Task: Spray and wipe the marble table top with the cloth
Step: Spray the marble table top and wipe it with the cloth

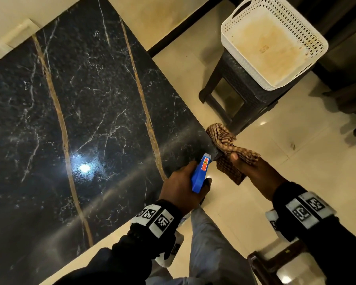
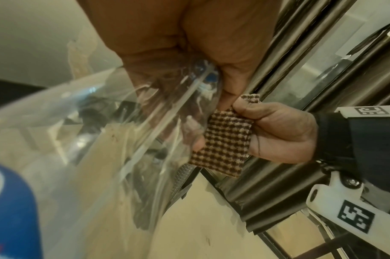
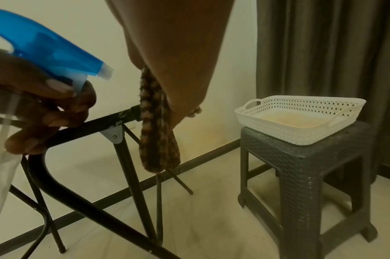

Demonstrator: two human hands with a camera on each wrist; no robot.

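Observation:
The black marble table top (image 1: pixel 86 112) with gold veins fills the left of the head view. My left hand (image 1: pixel 183 186) grips a spray bottle by its neck, just off the table's near edge. The bottle has a blue spray head (image 1: pixel 199 175) (image 3: pixel 45 47) and a clear body (image 2: pixel 114 133). Its nozzle points toward the cloth. My right hand (image 1: pixel 247 167) (image 2: pixel 280 133) pinches a brown checked cloth (image 1: pixel 228 145) (image 2: pixel 224 142) (image 3: pixel 158 138). The cloth is folded and hangs beside the table's near right corner.
A white perforated basket (image 1: pixel 317 38) (image 3: pixel 267 122) sits on a dark woven-look plastic stool (image 1: pixel 238 83) (image 3: pixel 304 175) to the right of the table. Black folding legs (image 3: pixel 127 168) stand under the table. Dark curtains (image 3: pixel 322 52) hang behind the stool. The floor is pale tile.

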